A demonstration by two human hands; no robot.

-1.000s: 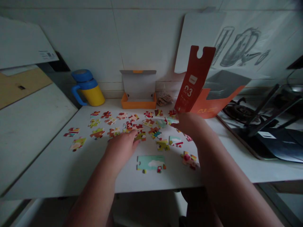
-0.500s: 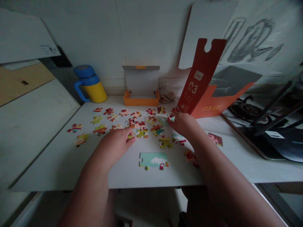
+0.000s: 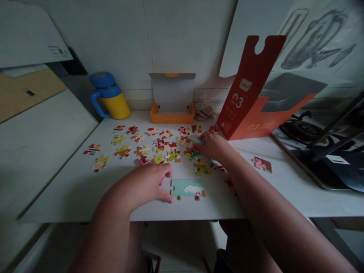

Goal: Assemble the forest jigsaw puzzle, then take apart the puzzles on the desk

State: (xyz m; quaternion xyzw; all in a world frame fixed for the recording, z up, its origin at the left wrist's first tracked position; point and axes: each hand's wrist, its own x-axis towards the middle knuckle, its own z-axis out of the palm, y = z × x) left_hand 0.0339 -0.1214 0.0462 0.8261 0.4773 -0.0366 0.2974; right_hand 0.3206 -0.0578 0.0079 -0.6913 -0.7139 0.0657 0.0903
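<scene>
My left hand (image 3: 150, 184) is low over the table's front part, thumb and fingers apart, just left of two joined pale green puzzle pieces (image 3: 179, 188) with a white shape and a small red vehicle on them. Whether its fingertips touch their edge I cannot tell. Farther back, my right hand (image 3: 213, 145) pinches a pale green puzzle piece (image 3: 201, 141), mostly hidden by the fingers. Close to that hand lie a tan puzzle piece (image 3: 184, 140) and a yellow-green puzzle piece (image 3: 202, 168). A red puzzle piece (image 3: 229, 185) is partly covered by my right forearm.
Several loose puzzle pieces (image 3: 123, 152) spread over the white table (image 3: 113, 204). Behind them stand a blue-and-yellow jug (image 3: 113, 100), an open orange box (image 3: 172, 118), a clear bag (image 3: 204, 112) and a tall red-orange box (image 3: 241, 102). A stove (image 3: 298, 132) is at right.
My left hand has moved from the middle puzzle pieces toward me, to the joined pale green pieces, and its fingers have spread. My right hand has shifted slightly, still with the pale green piece.
</scene>
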